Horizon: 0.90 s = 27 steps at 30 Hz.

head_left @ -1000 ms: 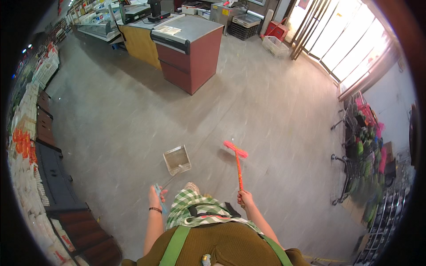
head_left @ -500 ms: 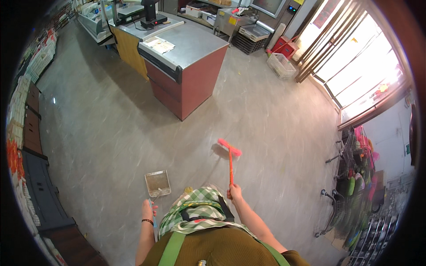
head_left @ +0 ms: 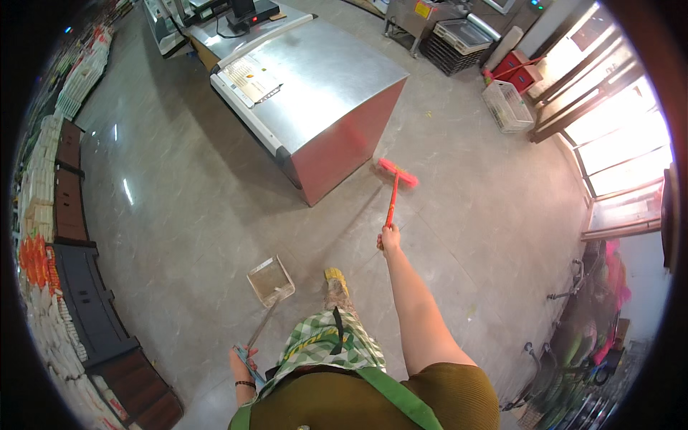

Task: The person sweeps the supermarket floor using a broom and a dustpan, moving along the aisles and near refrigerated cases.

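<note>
My right hand (head_left: pixel 389 239) is closed round the orange-red handle of a broom (head_left: pixel 392 204), with that arm stretched far forward. The broom's pink bristle head (head_left: pixel 398 173) is by the foot of the red checkout counter. Low on the left, my left hand (head_left: pixel 244 362) grips the pole of a long-handled dustpan (head_left: pixel 268 279). The pan is whitish with a grey-brown inside and appears to be at floor level, left of my yellow shoe (head_left: pixel 335 275). My green checked apron (head_left: pixel 322 340) hangs between the two arms.
A checkout counter (head_left: pixel 322 72) with a metal top stands ahead. Shelves of packaged goods (head_left: pixel 43 193) and dark crates (head_left: pixel 82 297) line the left. A white basket (head_left: pixel 507 107) sits near the bright doorway (head_left: pixel 616 129). Shopping carts (head_left: pixel 573 344) are at the right.
My right arm has reached farther forward, bringing the broom head to the counter's base. The counter looks nearer now, and a yellow shoe shows ahead of the apron. Both hands keep their holds.
</note>
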Motion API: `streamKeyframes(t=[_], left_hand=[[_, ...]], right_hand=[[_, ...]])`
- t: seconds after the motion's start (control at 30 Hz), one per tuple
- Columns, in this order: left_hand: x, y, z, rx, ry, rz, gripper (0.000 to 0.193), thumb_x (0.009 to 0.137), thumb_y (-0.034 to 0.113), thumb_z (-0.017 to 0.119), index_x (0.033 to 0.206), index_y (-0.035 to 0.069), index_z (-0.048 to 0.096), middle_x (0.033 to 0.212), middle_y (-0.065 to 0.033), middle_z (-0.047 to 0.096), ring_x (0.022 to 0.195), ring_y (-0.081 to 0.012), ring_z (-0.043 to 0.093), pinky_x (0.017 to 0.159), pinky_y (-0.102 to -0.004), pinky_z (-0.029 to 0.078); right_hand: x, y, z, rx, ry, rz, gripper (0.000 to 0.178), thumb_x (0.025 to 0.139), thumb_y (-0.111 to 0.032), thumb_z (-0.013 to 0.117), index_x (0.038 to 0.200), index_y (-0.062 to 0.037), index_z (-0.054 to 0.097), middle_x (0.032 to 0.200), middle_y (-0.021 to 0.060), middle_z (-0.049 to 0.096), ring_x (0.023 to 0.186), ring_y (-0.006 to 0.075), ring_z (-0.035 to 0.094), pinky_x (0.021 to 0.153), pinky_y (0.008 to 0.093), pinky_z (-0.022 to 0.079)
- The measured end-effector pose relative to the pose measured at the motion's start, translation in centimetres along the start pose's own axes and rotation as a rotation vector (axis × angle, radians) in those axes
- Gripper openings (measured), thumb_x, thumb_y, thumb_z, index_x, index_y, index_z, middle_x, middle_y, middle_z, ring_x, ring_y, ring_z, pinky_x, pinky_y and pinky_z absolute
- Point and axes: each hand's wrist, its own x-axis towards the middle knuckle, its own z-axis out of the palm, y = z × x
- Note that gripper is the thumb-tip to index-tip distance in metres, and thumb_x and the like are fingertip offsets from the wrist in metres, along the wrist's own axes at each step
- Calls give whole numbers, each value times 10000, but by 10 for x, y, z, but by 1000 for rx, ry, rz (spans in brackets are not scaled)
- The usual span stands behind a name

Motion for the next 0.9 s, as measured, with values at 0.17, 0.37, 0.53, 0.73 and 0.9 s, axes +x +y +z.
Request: streamKeyframes(t=[0.17, 0.37, 0.53, 0.73, 0.9], left_hand=[[-9, 7, 34, -62, 13, 6, 372, 877, 436, 384, 891, 94, 528, 804, -183, 665, 353, -121, 400, 347, -263, 329], [-7, 6, 50, -59, 24, -37, 402, 884, 450, 386, 902, 76, 534, 815, -194, 662, 359, -123, 420, 352, -257, 348], [21, -2, 51, -23, -25, -9, 431, 882, 455, 387, 922, 54, 540, 799, -195, 657, 364, -127, 430, 355, -259, 361], [27, -12, 45, -53, -16, -11, 423, 863, 447, 407, 911, 48, 540, 770, -186, 648, 375, -129, 436, 355, -262, 360], [22, -17, 27, -118, -19, -23, 409, 865, 445, 394, 897, 63, 540, 763, -181, 646, 371, -126, 420, 355, -262, 354]], right_hand=[[70, -36, 46, -149, -64, 40, 368, 918, -163, 438, 1280, -175, 375, 648, 51, 498, 453, 137, 457, 381, 291, 381], [37, 16, 71, -590, -30, -85, 374, 894, -168, 435, 1260, -108, 387, 748, 171, 592, 540, 267, 587, 434, 397, 463], [-17, 105, 28, -894, -123, -169, 462, 884, -175, 423, 1334, -124, 333, 831, 220, 618, 576, 329, 611, 464, 444, 482], [-101, 134, -36, -937, -317, -214, 486, 876, -184, 461, 1352, -143, 374, 825, 218, 612, 553, 312, 598, 470, 405, 469], [-165, 102, -76, -1052, -472, -503, 484, 873, -202, 488, 1340, -110, 402, 716, 181, 602, 504, 257, 577, 493, 368, 469]])
